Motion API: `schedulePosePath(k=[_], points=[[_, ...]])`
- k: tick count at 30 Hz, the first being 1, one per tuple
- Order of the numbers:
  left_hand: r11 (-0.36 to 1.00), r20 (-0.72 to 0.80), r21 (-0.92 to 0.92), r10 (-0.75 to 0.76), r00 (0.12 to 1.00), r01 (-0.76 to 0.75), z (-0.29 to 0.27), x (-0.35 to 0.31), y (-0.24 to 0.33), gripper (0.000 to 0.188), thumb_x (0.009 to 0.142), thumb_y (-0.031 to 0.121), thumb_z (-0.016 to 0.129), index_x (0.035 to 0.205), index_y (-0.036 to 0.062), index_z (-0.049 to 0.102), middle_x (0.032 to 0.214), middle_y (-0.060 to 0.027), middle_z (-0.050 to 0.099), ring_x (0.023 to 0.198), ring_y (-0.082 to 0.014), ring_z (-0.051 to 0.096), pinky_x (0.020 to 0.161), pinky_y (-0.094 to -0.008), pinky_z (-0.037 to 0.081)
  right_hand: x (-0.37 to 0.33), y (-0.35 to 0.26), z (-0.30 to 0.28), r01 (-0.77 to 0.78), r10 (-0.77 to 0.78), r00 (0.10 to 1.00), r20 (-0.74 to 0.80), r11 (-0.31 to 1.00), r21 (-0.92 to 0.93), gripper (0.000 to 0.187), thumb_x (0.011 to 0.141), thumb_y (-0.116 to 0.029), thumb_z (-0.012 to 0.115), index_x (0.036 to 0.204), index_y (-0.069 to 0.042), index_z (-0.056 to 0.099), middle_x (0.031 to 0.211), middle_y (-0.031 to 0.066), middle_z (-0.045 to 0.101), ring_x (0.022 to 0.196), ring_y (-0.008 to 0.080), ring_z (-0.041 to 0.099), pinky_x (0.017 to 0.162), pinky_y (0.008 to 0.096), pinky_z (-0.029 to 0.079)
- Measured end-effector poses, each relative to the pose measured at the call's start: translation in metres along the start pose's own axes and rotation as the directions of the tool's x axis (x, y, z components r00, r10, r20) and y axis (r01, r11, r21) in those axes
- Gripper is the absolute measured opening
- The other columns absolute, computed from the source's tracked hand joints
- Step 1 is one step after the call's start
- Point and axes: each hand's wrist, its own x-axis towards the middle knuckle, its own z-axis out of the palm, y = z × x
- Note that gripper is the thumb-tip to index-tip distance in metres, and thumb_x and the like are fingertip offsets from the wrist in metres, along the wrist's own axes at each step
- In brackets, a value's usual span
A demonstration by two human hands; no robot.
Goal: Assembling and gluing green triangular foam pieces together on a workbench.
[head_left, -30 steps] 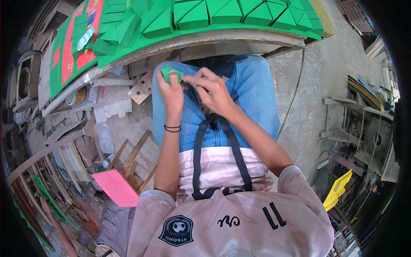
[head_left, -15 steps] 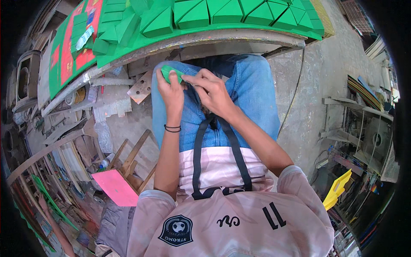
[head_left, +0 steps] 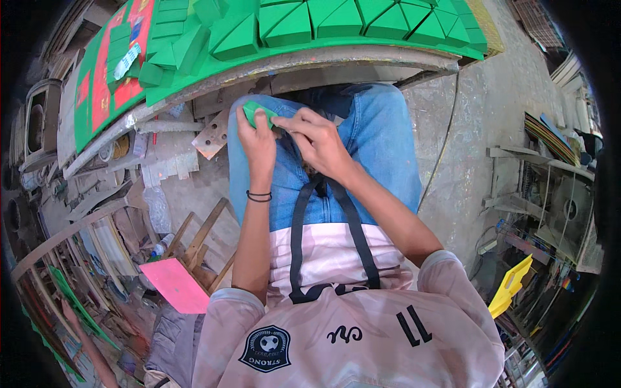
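Observation:
Above my left thigh, my left hand is closed around a small green block, with the thumb on its near face. From the right, my right hand reaches its fingertips to the block's right edge. Those fingers are bent and pinched; whatever lies between them is too small or hidden to make out. Several more green blocks, many of them wedge-shaped, sit in rows on the green-topped table just beyond my knees.
A small pale packet lies on the table's red strip. On my left stand a stool with a pink top and a wooden rack; another person's arm shows at lower left. Shelves and a yellow piece are on my right.
My right fingertips have shifted slightly left and up along the green block, while my left hand keeps hold of it. The other person's arm at lower left has moved a little.

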Motion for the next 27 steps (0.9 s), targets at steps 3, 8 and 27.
schedulePosePath(k=[3, 8, 27], points=[[0.997, 0.005, -0.058, -0.045, 0.999, 0.045, -0.002, -0.001, 0.002, 0.012, 0.095, 0.014, 0.041, 0.090, 0.0033, 0.043, 0.064, -0.0056, 0.050, 0.048, -0.0127, 0.049, 0.042, -0.0261, 0.040, 0.000, 0.004, -0.001, 0.010, -0.009, 1.000, -0.029, 0.998, 0.066, 0.030, 0.080, 0.008, 0.053, 0.104, -0.003, 0.067, 0.075, 0.0156, 0.053, 0.066, 0.0275, 0.055, 0.060, 0.0359, 0.044], [0.971, 0.059, -0.189, -0.139, 0.988, 0.148, -0.004, 0.004, 0.003, 0.028, 0.096, 0.022, 0.038, 0.084, -0.0002, 0.051, 0.062, -0.0087, 0.052, 0.048, -0.0161, 0.050, 0.043, -0.0294, 0.041, 0.003, 0.009, -0.008, -0.105, 0.107, 0.994, 0.003, 0.982, -0.154, 0.029, 0.077, 0.005, 0.057, 0.103, -0.003, 0.066, 0.074, 0.0163, 0.050, 0.068, 0.0317, 0.056, 0.065, 0.0399, 0.047], [0.849, 0.395, -0.238, -0.359, 0.846, 0.472, -0.019, 0.010, 0.009, 0.039, 0.093, 0.030, 0.042, 0.085, -0.0044, 0.058, 0.055, -0.0084, 0.051, 0.036, -0.0155, 0.045, 0.034, -0.0279, 0.035, 0.001, 0.006, -0.007, -0.038, 0.035, 0.999, -0.024, 0.991, -0.125, 0.036, 0.077, 0.007, 0.056, 0.108, -0.010, 0.066, 0.079, 0.0155, 0.051, 0.069, 0.0334, 0.057, 0.063, 0.0417, 0.046]])
